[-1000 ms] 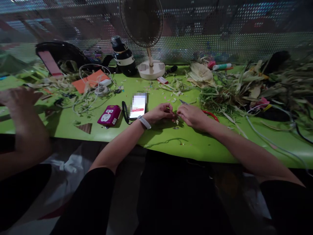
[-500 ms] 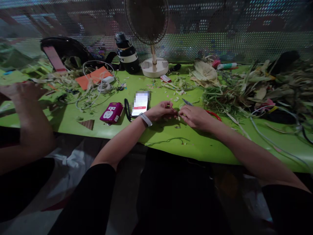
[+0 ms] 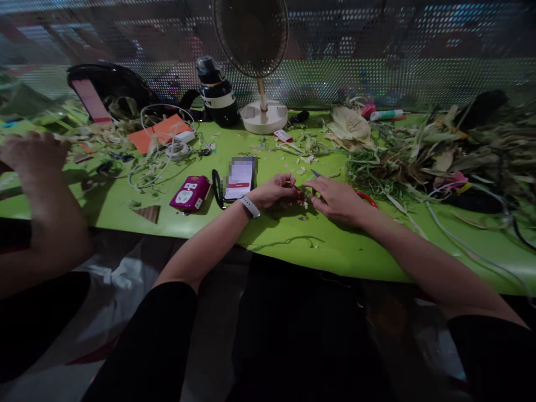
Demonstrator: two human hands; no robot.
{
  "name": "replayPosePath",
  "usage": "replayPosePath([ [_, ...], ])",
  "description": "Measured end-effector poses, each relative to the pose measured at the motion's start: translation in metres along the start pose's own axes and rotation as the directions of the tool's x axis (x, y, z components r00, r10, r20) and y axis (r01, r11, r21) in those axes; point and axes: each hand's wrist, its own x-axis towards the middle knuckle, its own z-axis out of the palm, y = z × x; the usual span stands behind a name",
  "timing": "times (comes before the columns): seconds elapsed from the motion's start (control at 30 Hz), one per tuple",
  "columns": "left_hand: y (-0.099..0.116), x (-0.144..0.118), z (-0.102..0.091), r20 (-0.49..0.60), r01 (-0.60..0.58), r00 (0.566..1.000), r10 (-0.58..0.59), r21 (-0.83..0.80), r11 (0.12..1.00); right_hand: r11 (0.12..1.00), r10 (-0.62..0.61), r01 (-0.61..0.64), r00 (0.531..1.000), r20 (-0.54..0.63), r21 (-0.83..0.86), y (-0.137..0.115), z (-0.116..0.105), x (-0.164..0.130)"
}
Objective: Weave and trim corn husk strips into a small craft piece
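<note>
Both hands have barely shifted, left hand (image 3: 274, 191) and right hand (image 3: 335, 198) pinching thin fibrous strip (image 3: 305, 195).

On the green table (image 3: 293, 245): one phone (image 3: 239, 178), one magenta power strip (image 3: 189, 194), one desk fan (image 3: 254, 61), one black bottle (image 3: 216, 92), one orange card (image 3: 157, 132), one pair of scissors (image 3: 360, 193), one marker (image 3: 385, 115). Three hands show: the wearer's left hand (image 3: 274, 191) and right hand (image 3: 337, 199), and one co-worker's hand (image 3: 31, 156).
</note>
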Motion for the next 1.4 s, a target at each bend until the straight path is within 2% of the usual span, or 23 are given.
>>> replayPosePath([
  [0.13,-0.002,0.001,-0.001,-0.006,0.006,1.000,-0.006,0.002,1.000,0.995,-0.098,0.098,0.995,0.008,-0.033,0.004,0.004,0.001],
  [0.37,-0.003,0.002,0.000,-0.002,-0.001,1.000,0.001,0.018,1.000,0.986,-0.168,0.168,0.983,-0.077,-0.008,0.008,0.008,0.002],
  [0.5,-0.004,0.003,0.002,0.006,-0.007,1.000,0.007,0.030,1.000,0.990,-0.127,0.133,0.988,-0.090,0.053,0.006,0.006,-0.003],
  [0.63,-0.008,0.005,0.005,0.042,-0.044,0.998,0.041,0.076,0.996,0.981,-0.026,0.053,0.989,-0.146,0.189,0.013,-0.001,-0.001],
  [0.7,-0.010,0.006,0.007,0.049,-0.062,0.997,0.057,0.091,0.994,0.970,0.011,0.028,0.987,-0.159,0.242,0.019,-0.004,0.013],
  [0.83,-0.013,0.007,0.009,0.044,-0.087,0.996,0.081,0.164,0.983,0.970,-0.131,0.135,0.991,-0.032,0.202,0.020,0.007,0.069],
  [0.93,-0.015,0.010,0.007,0.124,-0.050,0.992,0.019,0.257,0.965,0.960,-0.197,0.182,0.979,0.050,0.214,0.009,0.025,0.119],
  [1.0,-0.018,0.012,0.005,0.136,-0.096,0.989,0.055,0.317,0.943,0.951,-0.236,0.216,0.969,0.067,0.222,0.000,0.037,0.146],
  [1.07,-0.020,0.014,0.004,0.107,-0.172,0.984,0.145,0.313,0.934,0.949,-0.255,0.229,0.962,0.097,0.218,-0.007,0.047,0.166],
  [1.17,-0.022,0.015,0.006,0.144,-0.217,0.972,0.184,0.264,0.940,0.963,-0.234,0.201,0.955,0.183,0.182,-0.013,0.047,0.182],
  [1.23,-0.022,0.014,0.008,0.149,-0.192,0.975,0.163,0.206,0.959,0.969,-0.204,0.171,0.962,0.183,0.177,-0.015,0.035,0.183],
  [1.3,-0.022,0.012,0.009,0.130,-0.165,0.981,0.145,0.160,0.973,0.960,-0.201,0.178,0.975,0.090,0.217,-0.012,0.018,0.174],
  [1.4,-0.021,0.012,0.010,0.111,-0.144,0.985,0.133,0.101,0.984,0.946,-0.245,0.240,0.969,-0.003,0.218,-0.001,-0.001,0.136],
])
